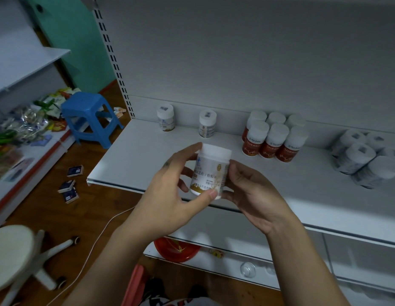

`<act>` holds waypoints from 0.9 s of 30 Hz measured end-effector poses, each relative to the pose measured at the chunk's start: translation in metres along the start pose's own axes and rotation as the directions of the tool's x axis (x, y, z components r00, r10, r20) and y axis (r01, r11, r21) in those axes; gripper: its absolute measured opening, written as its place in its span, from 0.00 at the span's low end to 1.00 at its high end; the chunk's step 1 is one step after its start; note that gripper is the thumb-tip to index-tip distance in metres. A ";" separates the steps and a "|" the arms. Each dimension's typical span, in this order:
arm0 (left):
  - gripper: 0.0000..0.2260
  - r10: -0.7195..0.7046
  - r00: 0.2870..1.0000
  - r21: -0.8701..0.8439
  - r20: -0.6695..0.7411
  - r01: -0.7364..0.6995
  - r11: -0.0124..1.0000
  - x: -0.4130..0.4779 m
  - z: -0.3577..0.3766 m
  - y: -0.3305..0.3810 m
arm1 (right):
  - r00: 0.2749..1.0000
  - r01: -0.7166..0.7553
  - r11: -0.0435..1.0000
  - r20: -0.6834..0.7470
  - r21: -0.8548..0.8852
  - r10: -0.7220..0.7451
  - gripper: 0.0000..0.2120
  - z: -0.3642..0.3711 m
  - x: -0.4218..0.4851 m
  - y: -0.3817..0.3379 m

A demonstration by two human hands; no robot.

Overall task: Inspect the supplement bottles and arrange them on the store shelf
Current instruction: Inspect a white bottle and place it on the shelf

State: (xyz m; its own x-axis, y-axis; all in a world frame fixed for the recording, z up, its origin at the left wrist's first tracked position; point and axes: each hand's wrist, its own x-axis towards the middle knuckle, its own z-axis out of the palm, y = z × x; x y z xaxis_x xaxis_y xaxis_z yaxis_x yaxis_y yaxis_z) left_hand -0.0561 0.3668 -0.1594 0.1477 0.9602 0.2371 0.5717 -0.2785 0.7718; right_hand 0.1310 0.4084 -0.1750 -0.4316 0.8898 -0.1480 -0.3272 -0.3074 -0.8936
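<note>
Head view. A held bottle (210,171), white with a gold-printed label and a white cap, sits in mid-air above the near edge of the white store shelf (148,155), left of centre. Its long axis runs nearly vertical, cap up and base down, with the cap end leaning slightly to the right; the label faces the camera.

The left hand (170,195) pinches the held bottle lengthwise, index fingertip against the cap's left rim and thumb under the base. The right hand (254,195) grips its right side, with the fingers curled behind the body and partly hidden.

On the shelf, against the far back panel, two white bottles (166,117) stand upright and apart, caps up. To their right stands a tight cluster of red-labelled bottles (271,135) in two rows, all upright. Farther right is a blurred group of white-capped bottles (366,155); their labels cannot be read.

Below the shelf's near edge, a red bowl (176,248) rests on a lower shelf. On the wooden floor to the left are a blue stool (90,118), several small dark boxes (70,184), a white cable (99,235) and a white swivel stool (13,250).
</note>
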 end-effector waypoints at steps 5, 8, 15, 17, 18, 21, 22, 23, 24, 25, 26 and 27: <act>0.31 -0.015 1.000 -0.039 -0.008 0.015 0.999 -0.002 0.001 0.002 | 1.000 0.029 0.999 0.002 -0.043 -0.029 0.19 0.000 0.001 -0.002; 0.35 -0.025 1.000 0.023 0.002 0.025 0.999 -0.003 0.003 0.001 | 1.000 0.028 0.998 0.009 -0.059 -0.027 0.21 0.001 0.000 -0.001; 0.43 -0.121 0.993 0.062 0.008 0.120 0.991 -0.002 0.008 0.003 | 0.998 0.029 0.998 -0.055 -0.051 -0.032 0.19 0.000 -0.002 0.000; 0.40 -0.168 0.986 -0.057 0.002 0.168 0.984 -0.003 0.007 0.003 | 0.995 0.032 0.997 -0.092 -0.073 -0.039 0.17 -0.003 -0.003 -0.001; 0.37 -0.189 0.982 -0.121 0.007 0.188 0.975 -0.003 0.007 0.004 | 0.993 0.040 0.996 -0.105 -0.080 -0.049 0.18 -0.005 -0.003 -0.002; 0.29 -0.193 0.980 -0.207 0.045 0.198 0.958 -0.004 0.010 0.003 | 0.992 0.051 0.995 -0.107 -0.088 -0.061 0.20 -0.005 -0.003 -0.004; 0.27 -0.181 0.982 -0.212 0.055 0.189 0.959 -0.004 0.010 0.003 | 0.993 0.049 0.995 -0.099 -0.088 -0.057 0.19 -0.005 -0.003 -0.004; 0.26 -0.169 0.983 -0.215 0.065 0.179 0.960 -0.004 0.010 0.003 | 0.995 0.041 0.996 -0.089 -0.085 -0.049 0.19 -0.004 -0.003 -0.003; 0.26 -0.161 0.984 -0.218 0.074 0.173 0.961 -0.004 0.010 0.002 | 0.996 0.032 0.997 -0.082 -0.076 -0.038 0.19 -0.004 -0.003 -0.003; 0.26 -0.154 0.985 -0.222 0.082 0.168 0.960 -0.004 0.009 0.002 | 0.997 0.023 0.998 -0.073 -0.061 -0.027 0.18 -0.004 -0.003 -0.003; 0.26 -0.148 0.985 -0.227 0.088 0.164 0.960 -0.004 0.008 0.002 | 0.997 0.015 0.999 -0.069 -0.049 -0.018 0.18 -0.004 -0.004 -0.003; 0.26 -0.144 0.985 -0.225 0.094 0.162 0.961 -0.004 0.008 0.002 | 0.998 0.007 0.999 -0.069 -0.044 -0.010 0.19 -0.004 -0.004 -0.004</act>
State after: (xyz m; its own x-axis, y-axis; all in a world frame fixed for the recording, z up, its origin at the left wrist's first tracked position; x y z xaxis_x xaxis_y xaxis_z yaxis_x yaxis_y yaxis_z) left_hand -0.0491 0.3630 -0.1631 0.1386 0.9881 0.0671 0.3916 -0.1169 0.9127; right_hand 0.1367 0.4075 -0.1729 -0.3693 0.9140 -0.1680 -0.2929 -0.2860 -0.9124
